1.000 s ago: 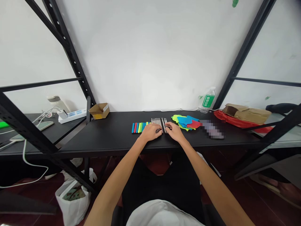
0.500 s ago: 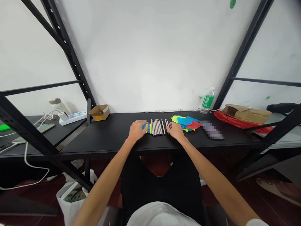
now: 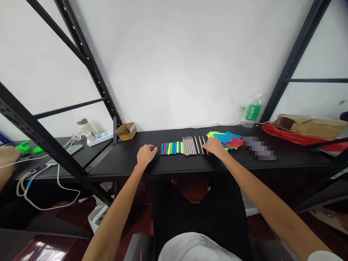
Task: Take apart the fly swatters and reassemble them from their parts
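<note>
Several slender grey sticks (image 3: 189,146) lie near the centre of the frame on the black table (image 3: 114,163), most packed side by side and a few spaced apart at the right of the row; short coloured sticks (image 3: 173,148) adjoin them on the left. The right hand (image 3: 214,146), right of centre, has its fingertips at the rightmost grey stick; whether they pinch it or merely rest against it cannot be told. The left hand (image 3: 145,154), left of centre, is curled beside the coloured row, and whether it encloses anything is likewise hidden. Judged by form, the grey sticks should be light, stiff and smooth, liable to roll when nudged. Mid-shaft, between thumb and forefinger, appears the best hold; the spaced ones offer the freest sides.
</note>
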Demonstrator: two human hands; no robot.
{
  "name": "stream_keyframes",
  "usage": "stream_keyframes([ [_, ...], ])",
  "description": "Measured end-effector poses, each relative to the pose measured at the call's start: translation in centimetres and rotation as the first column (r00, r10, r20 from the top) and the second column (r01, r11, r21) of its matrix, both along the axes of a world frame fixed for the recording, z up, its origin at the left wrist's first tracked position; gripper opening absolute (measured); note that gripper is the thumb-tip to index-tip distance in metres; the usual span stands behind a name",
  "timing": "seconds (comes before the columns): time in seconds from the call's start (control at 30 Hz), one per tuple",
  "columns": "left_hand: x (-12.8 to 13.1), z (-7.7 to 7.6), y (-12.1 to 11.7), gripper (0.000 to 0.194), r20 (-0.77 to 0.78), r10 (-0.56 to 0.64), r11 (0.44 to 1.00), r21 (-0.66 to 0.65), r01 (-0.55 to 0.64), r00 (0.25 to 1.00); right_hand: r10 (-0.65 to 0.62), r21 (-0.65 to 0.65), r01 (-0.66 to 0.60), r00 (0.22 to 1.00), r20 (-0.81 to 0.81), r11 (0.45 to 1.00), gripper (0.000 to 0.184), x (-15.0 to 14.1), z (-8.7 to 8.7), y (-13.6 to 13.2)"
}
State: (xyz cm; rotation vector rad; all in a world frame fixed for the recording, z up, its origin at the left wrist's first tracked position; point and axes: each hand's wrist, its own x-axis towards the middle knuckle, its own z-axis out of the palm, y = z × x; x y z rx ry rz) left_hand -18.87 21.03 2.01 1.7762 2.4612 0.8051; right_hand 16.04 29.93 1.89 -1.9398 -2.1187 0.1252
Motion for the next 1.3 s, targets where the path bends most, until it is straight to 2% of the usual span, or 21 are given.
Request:
stream_keyframes([
  [0.4,2.1,-0.8,1.1,0.04,-0.088,-0.064,0.998,-0.001,0.064,0.994,-0.015,-0.024,0.015,1.0,0.003,1.0,0.039,-0.8,0.0,0.1],
  [0.5,2.3,-1.1,1.1,0.039,-0.105,-0.071,0.997,0.014,0.073,0.992,-0.003,0.019,0.003,1.0,-0.007,1.0,0.037,-1.2,-0.6,-0.3],
  [0.63,2.6,-1.3,1.0,0.039,-0.16,-0.134,0.99,0.028,0.14,0.978,0.025,0.079,-0.022,0.999,-0.031,0.997,0.034,-1.5,-1.2,-0.8],
  [0.8,2.9,-1.4,0.8,0.041,-0.201,-0.163,0.985,0.02,0.17,0.966,0.025,0.093,-0.018,0.997,-0.078,0.996,0.032,-1.3,-1.4,-1.0],
  [1.07,3.0,-1.0,0.4,0.036,-0.171,-0.173,0.984,0.009,0.177,0.97,0.016,0.041,-0.015,1.0,-0.026,0.999,0.035,-1.4,-1.0,-0.3],
  [1.3,2.8,-1.1,0.5,0.033,-0.125,-0.164,0.985,0.028,0.169,0.978,0.055,0.069,-0.057,0.998,0.035,0.996,0.041,-1.5,-1.0,0.2],
])
